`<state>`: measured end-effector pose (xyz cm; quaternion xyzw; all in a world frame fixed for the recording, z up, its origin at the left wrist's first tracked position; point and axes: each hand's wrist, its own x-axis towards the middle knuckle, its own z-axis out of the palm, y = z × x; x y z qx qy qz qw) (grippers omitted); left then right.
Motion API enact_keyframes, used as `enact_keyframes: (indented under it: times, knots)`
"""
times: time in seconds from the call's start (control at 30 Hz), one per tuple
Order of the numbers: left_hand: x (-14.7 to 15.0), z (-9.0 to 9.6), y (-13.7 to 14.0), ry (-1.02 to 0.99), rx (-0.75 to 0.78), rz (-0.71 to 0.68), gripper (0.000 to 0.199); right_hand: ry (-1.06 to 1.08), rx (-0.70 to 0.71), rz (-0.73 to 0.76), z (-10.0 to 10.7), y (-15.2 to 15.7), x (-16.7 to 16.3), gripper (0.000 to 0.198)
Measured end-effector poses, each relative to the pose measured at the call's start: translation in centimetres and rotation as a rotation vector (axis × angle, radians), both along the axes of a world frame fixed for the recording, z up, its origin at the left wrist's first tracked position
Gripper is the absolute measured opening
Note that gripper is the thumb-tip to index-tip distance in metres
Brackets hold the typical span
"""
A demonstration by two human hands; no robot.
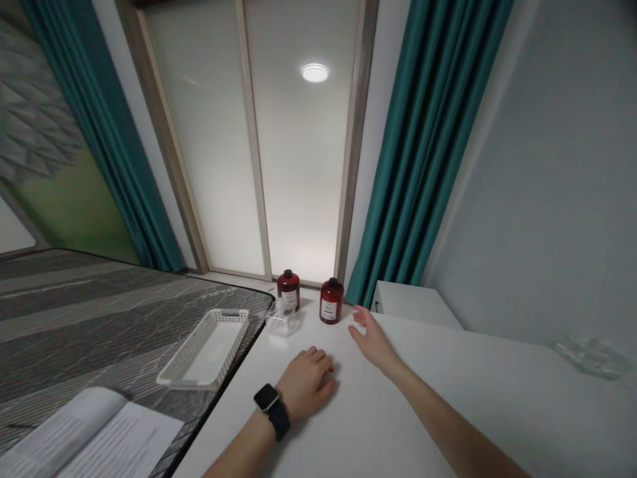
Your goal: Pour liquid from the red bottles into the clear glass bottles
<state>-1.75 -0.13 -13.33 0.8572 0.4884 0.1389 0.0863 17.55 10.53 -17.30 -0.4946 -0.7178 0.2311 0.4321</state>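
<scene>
Two red bottles with black caps and white labels stand at the far end of the white table [378, 405]. My right hand [371, 338] is just right of the right bottle [332, 301], apart from it, with its thumb and fingers spread and nothing between them. The left bottle [288, 289] stands behind a clear plastic box [283, 323], which hides its lower part. Nearer to me, my left hand [307, 382], with a black watch [273, 410] on its wrist, rests over the table. Its fingers are loosely bent and apart, and it holds nothing I can see.
On the grey striped surface [124, 312] at the left lie a white perforated basket [172, 372] and an open book [107, 431]. A clear crumpled-looking plastic item [592, 355] is at the right edge. A white cabinet [413, 304] stands beyond the table, by the teal curtain [423, 153].
</scene>
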Motion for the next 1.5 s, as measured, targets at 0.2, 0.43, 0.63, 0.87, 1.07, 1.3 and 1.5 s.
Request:
enact_keyframes:
  times: [0.2, 0.43, 0.63, 0.87, 1.07, 1.3, 1.5]
  knots:
    - [0.1, -0.3, 0.0, 0.007, 0.038, -0.021, 0.007, -0.247, 0.065, 0.039, 1.7, -7.5, 2.9, 0.017]
    - [-1.5, -0.8, 1.5, -0.221, 0.324, 0.326, 0.019, -0.438, 0.254, -0.012, 1.0, -10.8, 3.1, 0.019]
    - [-4.9, -0.4, 3.9, -0.323, 0.676, 0.790, 0.049, -0.442, 0.419, 0.005, 1.0, -11.0, 1.9, 0.019]
    - [-8.0, -1.3, 6.2, -0.424, 0.380, 0.812, 0.055, -0.421, 0.411, 0.075, 0.6, -11.5, 0.9, 0.021]
    - [-7.9, -1.9, 5.1, -0.506, 0.227, 0.554, 0.041, -0.358, 0.329, 0.122, 0.7, -11.4, 1.2, 0.022]
    - [-6.1, -0.8, 0.4, -0.722, -0.246, -0.026, 0.056, -0.198, -0.007, 0.217, 1.2, -10.7, 1.1, 0.056]
    - [-5.0, 0.6, -1.4, -0.773, -0.405, -0.161, 0.056, -0.215, -0.150, 0.328, 2.1, -10.6, -0.2, 0.073]
